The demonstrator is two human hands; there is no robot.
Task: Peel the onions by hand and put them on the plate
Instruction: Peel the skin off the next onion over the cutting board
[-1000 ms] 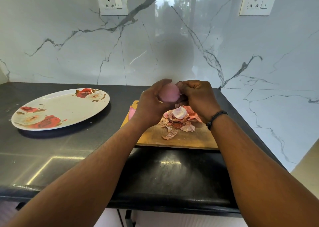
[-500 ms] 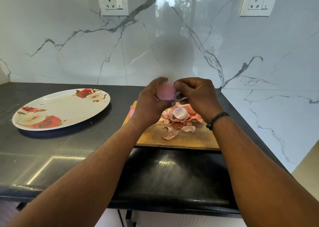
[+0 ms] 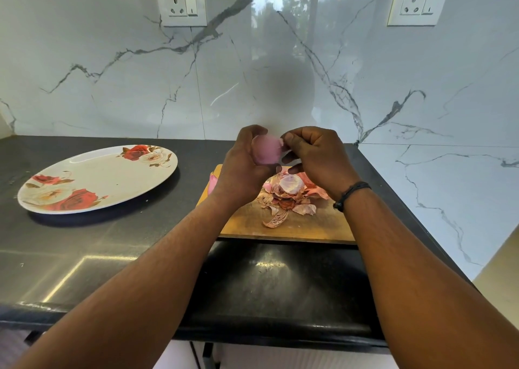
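Note:
My left hand (image 3: 241,169) grips a pale pink, mostly peeled onion (image 3: 266,151), held up above the wooden cutting board (image 3: 309,225). My right hand (image 3: 314,158) pinches a thin bit of skin at the onion's right side. A heap of onion peels (image 3: 286,197) lies on the board under my hands. Part of another pink onion (image 3: 212,182) shows at the board's left edge, mostly hidden behind my left wrist. The oval white plate (image 3: 112,177) with red roses sits to the left with nothing on it.
Everything stands on a black counter (image 3: 112,242) that ends at the right beside a marble wall. The marble backsplash carries two wall sockets (image 3: 181,3). The counter's front edge runs under my forearms.
Both hands have lifted the onion a little higher above the board. My right fingers have shifted along the onion's right side, pulling at the skin.

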